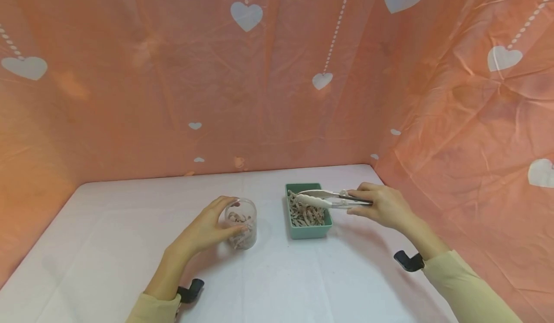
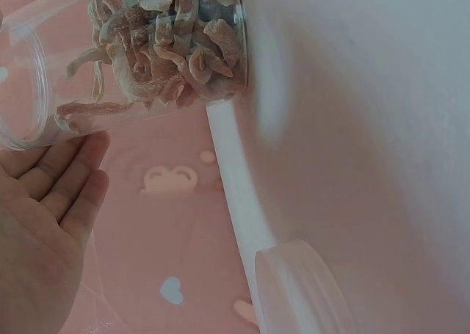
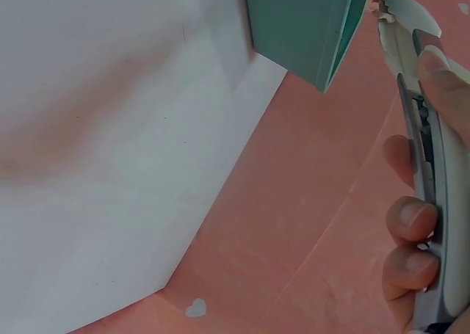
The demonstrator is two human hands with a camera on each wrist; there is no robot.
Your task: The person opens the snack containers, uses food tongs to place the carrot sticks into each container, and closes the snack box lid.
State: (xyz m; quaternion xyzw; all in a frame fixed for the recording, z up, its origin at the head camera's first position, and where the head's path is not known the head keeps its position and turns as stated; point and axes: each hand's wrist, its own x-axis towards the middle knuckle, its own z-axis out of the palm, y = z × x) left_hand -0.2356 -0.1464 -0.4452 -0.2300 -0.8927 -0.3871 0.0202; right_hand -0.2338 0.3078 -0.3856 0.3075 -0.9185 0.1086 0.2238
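From afar, I count two hands: my left hand [image 1: 203,231] clasps one clear jar [image 1: 252,217] on the white table [image 1: 281,279]; my right curled hand [image 1: 383,205] grips one pair of tongs [image 1: 318,201] over one green box [image 1: 309,233] of strips [image 1: 305,215].

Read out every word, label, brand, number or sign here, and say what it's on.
None that I can make out: no lettering or numbers show on the clear jar, green box or tongs.
The orange backdrop carries printed hearts, no words.
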